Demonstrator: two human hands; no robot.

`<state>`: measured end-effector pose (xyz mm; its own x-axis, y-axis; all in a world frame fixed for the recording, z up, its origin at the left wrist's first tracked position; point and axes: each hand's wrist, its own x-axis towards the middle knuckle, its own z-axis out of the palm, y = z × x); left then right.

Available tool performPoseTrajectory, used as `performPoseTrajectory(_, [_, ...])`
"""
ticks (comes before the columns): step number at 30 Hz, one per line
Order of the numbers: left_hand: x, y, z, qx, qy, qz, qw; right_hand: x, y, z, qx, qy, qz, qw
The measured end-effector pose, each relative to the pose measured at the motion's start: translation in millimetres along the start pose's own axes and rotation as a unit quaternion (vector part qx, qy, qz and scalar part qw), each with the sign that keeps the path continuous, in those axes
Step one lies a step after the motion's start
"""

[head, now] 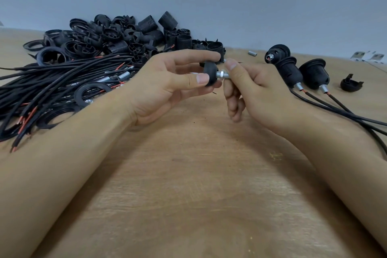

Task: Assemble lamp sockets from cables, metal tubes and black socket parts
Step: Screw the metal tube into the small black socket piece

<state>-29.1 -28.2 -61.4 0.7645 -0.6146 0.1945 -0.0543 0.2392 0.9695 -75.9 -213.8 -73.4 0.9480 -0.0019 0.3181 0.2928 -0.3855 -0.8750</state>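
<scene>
My forearms lie across the near part of the bare wooden table [188, 184], which steadies both wrists for small work held just above it.

My left hand [167, 90] pinches a black socket cap [210, 73] between thumb and curled fingers, dome turned to the right so its opening faces the other hand. My right hand [251, 88] pinches a short threaded metal tube [222, 74] with a nut on it, index tip and thumb closed on the metal, the other fingers folded loosely underneath. The tube sits in the cap's hole, so I judge I am screwing the two together: one hand holds the cap fixed while the other turns the thread.

To the left, within easy reach, lies a loose bundle of black cables [52, 81] with red stripped ends, a few flat black rings [92, 92] and spare tubes among them.

To the right, a little farther, three finished sockets [293, 69] lie on their sides with cables trailing toward me, set apart from the raw stock. A lone black half-shell [350, 86] sits beyond them.

Farthest off, against the grey wall, is the pile of black socket parts [125, 35], and a single spare tube [252, 53] lies alone on the far right of it.
</scene>
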Motion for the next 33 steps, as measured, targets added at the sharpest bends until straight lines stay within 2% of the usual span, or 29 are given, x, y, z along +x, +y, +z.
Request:
performPoseTrajectory(4, [1.8, -0.6, 1.4, -0.018, 0.008, 0.001, 1.000, 1.1, -1.1, 0.6, 0.009, 0.004, 0.025, 1.000])
performPoseTrajectory(10, [3.9, -0.5, -1.1, -0.034, 0.054, -0.002, 0.998, 1.9, 0.5, -1.3, -0.026, 0.027, -0.018, 0.999])
performPoseTrajectory(13, [3.2, -1.6, 0.2, -0.024, 0.044, -0.008, 0.999, 2.0, 1.0, -3.1, -0.037, 0.019, -0.048, 0.998])
performPoseTrajectory(18, [3.2, -0.9, -0.6, -0.026, 0.034, -0.007, 0.999, 2.1, 1.4, -1.6, -0.033, 0.008, 0.022, 0.999])
performPoseTrajectory(23, [2.9, -2.2, -0.5, -0.019, 0.026, -0.007, 0.999, 2.5, 1.3, -2.7, -0.037, 0.013, -0.045, 0.998])
performPoseTrajectory(28, [3.4, -1.9, 0.1, -0.014, 0.029, -0.005, 0.999, 2.1, 3.2, 0.4, -0.032, 0.028, -0.001, 0.999])
performPoseTrajectory(33, [3.6, -3.5, -0.6, -0.012, 0.025, -0.012, 1.000, 2.3, 3.0, -0.6, -0.059, 0.016, -0.050, 0.997])
